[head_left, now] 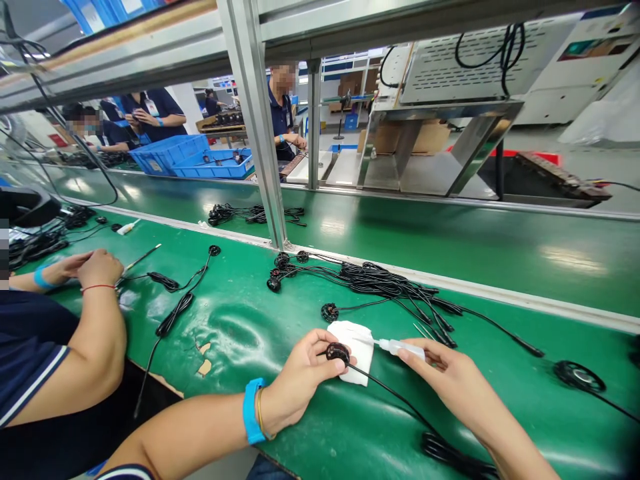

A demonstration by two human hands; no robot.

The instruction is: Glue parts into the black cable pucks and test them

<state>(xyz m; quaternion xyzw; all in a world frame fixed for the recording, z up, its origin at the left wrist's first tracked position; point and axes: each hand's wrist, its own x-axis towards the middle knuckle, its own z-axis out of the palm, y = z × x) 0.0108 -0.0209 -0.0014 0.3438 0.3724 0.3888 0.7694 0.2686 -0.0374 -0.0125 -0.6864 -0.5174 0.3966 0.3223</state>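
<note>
left hand (pixel 300 381) curled closed around a round black cabled part (pixel 338 353) against a white tissue (pixel 356 350); right hand (pixel 443 381) pinches a small plastic squeeze bottle (pixel 403 349), nozzle just beside the part, above the green bench mat (pixel 500 393)

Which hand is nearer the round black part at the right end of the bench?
Right. The right hand is left of the round black part, not touching it; the left hand lies farther left.
</note>
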